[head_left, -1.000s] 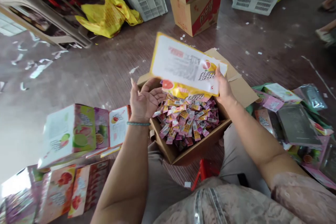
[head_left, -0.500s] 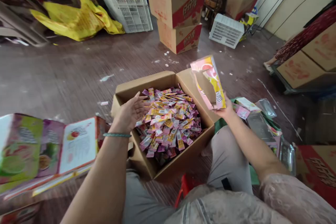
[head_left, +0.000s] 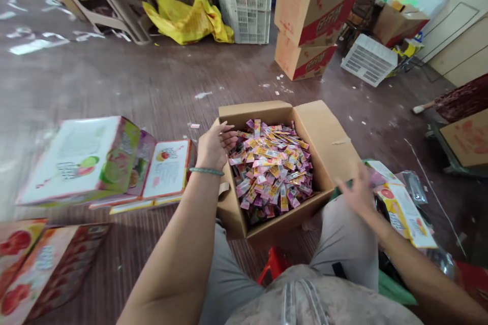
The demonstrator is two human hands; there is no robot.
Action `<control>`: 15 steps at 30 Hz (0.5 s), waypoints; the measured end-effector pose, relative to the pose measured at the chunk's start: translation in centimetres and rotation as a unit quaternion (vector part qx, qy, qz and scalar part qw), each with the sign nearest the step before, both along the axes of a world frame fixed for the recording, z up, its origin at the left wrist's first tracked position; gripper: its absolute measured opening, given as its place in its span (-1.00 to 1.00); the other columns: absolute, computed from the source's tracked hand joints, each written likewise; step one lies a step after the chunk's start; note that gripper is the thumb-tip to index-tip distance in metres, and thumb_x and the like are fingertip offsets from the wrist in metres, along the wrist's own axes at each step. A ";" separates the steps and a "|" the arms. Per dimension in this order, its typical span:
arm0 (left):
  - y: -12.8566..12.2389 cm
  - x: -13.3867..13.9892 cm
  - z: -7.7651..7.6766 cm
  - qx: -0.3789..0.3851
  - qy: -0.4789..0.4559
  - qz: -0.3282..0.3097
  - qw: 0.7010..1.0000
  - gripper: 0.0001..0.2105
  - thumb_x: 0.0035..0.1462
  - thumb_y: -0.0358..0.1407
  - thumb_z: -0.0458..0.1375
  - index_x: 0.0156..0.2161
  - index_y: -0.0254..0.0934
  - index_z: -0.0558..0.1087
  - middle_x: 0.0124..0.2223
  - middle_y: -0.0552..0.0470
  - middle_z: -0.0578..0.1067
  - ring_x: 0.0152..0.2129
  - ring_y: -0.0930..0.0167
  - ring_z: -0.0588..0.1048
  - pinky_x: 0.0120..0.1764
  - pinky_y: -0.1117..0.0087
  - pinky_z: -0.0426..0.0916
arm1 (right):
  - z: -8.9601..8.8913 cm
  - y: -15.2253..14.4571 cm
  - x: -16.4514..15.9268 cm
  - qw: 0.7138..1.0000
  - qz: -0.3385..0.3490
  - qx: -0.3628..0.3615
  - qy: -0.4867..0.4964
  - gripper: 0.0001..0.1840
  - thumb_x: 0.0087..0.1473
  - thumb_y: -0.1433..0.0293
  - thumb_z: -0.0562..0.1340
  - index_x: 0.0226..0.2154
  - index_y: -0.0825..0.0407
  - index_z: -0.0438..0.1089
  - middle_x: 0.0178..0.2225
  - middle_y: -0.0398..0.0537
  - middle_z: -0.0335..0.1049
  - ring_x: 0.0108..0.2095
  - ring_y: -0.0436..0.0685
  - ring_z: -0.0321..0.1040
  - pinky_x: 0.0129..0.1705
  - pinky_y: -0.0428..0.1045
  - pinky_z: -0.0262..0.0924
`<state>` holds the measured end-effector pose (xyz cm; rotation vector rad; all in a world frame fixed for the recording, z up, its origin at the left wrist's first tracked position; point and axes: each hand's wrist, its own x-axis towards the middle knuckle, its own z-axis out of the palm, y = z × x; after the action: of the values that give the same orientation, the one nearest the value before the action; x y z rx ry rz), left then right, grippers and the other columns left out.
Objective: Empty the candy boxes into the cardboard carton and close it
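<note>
My left hand (head_left: 217,147), a green bracelet on its wrist, hovers over the near-left rim of an open cardboard box (head_left: 324,132). Its fingers are outstretched and hold nothing. Heaped inside the box are many small pink, purple and yellow sachets (head_left: 272,162). Beyond the box's right side, my right hand (head_left: 358,190) is smeared by motion, with thumb and fingers apart and nothing visible between them. Beside it, a pink, yellow and white printed carton (head_left: 396,208) lies on a pile of packaging.
Printed fruit cartons (head_left: 80,157) lie on the floor at left, with more flat ones (head_left: 49,269) nearer. Stacked brown boxes (head_left: 305,15), a white crate (head_left: 369,58) and a yellow sheet (head_left: 186,20) stand or lie behind. A person's leg (head_left: 430,104) shows at right by a loaded trolley (head_left: 450,152).
My right hand has let go of the printed carton and moved down and right; a carton now lies on the right pile. My left hand stays by the box rim. The view has turned left.
</note>
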<state>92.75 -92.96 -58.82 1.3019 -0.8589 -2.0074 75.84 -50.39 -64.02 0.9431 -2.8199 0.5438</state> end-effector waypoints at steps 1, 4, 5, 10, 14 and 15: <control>0.1 0.1 0.2 0.006 0.002 -0.003 1.000 -0.81 0.22 -0.34 0.19 -0.43 -0.32 0.52 -0.50 -0.03 0.52 -0.59 0.47 0.44 -0.50 0.54 0.32 | -1.6 -3.9 1.6 0.993 0.110 0.030 -0.041 -0.11 0.26 -0.01 0.26 0.49 0.03 0.19 0.54 0.33 -0.02 0.54 0.64 -0.11 0.51 0.54 -0.07; 0.2 0.5 0.6 0.022 0.003 -0.006 1.000 -0.81 0.22 -0.35 0.18 -0.42 -0.33 0.52 -0.50 -0.04 0.53 -0.59 0.48 0.45 -0.49 0.54 0.32 | -6.3 -14.0 5.7 0.932 0.313 0.123 -0.136 -0.15 0.09 0.19 0.48 0.41 -0.18 0.37 0.58 0.06 -0.07 0.55 0.76 -0.25 0.49 0.63 -0.12; 0.2 0.7 0.7 0.025 0.005 -0.005 1.000 -0.80 0.23 -0.35 0.17 -0.42 -0.34 0.52 -0.50 -0.04 0.52 -0.59 0.48 0.45 -0.48 0.54 0.32 | -7.6 -16.5 6.5 0.914 0.340 0.154 -0.159 -0.18 0.06 0.30 0.49 0.37 -0.22 0.41 0.56 -0.01 0.01 0.54 0.75 -0.20 0.48 0.63 -0.10; -0.4 1.9 0.0 0.031 0.010 0.004 0.999 -0.81 0.23 -0.34 0.15 -0.38 -0.35 0.54 -0.50 -0.04 0.54 -0.59 0.49 0.47 -0.45 0.54 0.35 | -11.8 -24.9 5.1 0.882 0.376 0.213 -0.190 -0.18 0.07 0.64 0.30 0.34 -0.22 0.44 0.37 -0.15 0.40 0.53 0.51 -0.06 0.45 0.41 0.12; -1.1 3.3 -0.9 0.018 0.003 -0.003 1.000 -0.85 0.15 -0.29 0.21 -0.36 -0.34 0.56 -0.47 -0.05 0.57 -0.56 0.46 0.49 -0.43 0.52 0.38 | -13.2 -30.4 1.5 0.888 0.354 0.235 -0.176 -0.18 0.18 0.62 0.24 0.45 -0.09 0.30 0.35 -0.02 0.42 0.55 0.40 -0.14 0.48 0.38 0.07; -1.2 3.6 -1.2 0.021 -0.003 -0.002 1.000 -0.86 0.13 -0.29 0.22 -0.36 -0.34 0.56 -0.46 -0.07 0.58 -0.55 0.45 0.50 -0.42 0.51 0.39 | -13.5 -31.6 1.0 0.890 0.354 0.231 -0.172 -0.22 0.21 0.61 0.22 0.44 -0.04 0.30 0.38 0.00 0.38 0.55 0.38 -0.14 0.52 0.38 -0.03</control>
<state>96.38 -94.20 -59.99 1.3300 -0.8266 -2.0356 76.79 -82.04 -77.52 2.2094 -2.8834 0.0721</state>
